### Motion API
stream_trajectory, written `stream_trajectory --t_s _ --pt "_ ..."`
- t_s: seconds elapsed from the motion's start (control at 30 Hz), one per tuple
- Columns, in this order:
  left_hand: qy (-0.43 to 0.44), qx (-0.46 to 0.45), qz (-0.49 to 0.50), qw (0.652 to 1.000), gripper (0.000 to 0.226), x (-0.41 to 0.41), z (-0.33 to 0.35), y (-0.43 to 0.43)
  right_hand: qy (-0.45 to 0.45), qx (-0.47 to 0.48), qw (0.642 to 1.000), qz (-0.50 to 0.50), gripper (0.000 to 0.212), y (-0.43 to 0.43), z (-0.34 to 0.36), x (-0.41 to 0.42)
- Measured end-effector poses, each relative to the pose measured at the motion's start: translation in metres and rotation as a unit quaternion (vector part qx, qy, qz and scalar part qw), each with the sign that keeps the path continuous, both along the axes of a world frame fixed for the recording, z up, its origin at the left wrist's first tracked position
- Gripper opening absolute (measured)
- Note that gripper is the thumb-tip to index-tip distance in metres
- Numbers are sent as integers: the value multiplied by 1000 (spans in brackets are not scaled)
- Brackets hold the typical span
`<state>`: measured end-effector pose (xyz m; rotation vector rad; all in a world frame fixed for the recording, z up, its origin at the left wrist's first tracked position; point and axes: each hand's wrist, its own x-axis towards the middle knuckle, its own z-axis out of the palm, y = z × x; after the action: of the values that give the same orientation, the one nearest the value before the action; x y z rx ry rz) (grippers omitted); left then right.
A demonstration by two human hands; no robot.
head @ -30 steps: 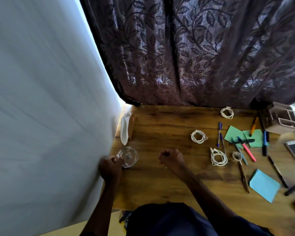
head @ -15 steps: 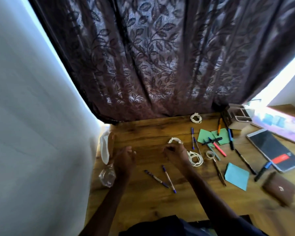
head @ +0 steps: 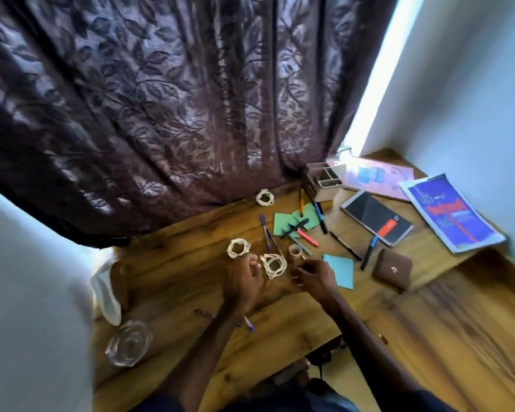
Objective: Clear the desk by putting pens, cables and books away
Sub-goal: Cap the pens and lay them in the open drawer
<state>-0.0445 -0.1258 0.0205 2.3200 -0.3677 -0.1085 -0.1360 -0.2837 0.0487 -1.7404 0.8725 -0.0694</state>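
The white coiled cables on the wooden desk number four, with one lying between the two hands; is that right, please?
Not quite: the head view shows three white coiled cables on the wooden desk, with one lying between the left hand and right hand.

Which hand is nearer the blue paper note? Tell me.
Right. The right hand sits just beside the blue paper note; the left hand is farther off, past the white cable coil.

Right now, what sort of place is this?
Likely a home study corner: a wooden desk set against a curtain, strewn with pens, coiled cables and books, with an organiser at the back.
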Motion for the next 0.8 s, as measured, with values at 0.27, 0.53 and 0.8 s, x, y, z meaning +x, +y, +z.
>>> stream_trajectory --t_s 0.27,0.53,0.8 --pt "4 102 -71 992 22 -33 -10 -63 40 31 999 -2 12 -65 -37 -51" --pt "10 143 -57 988 22 -54 -13 -104 55 68 996 16 14 -108 -55 -70" --pt "25 140 -24 990 13 -67 -11 -114 48 90 993 57 15 -114 -59 -72"
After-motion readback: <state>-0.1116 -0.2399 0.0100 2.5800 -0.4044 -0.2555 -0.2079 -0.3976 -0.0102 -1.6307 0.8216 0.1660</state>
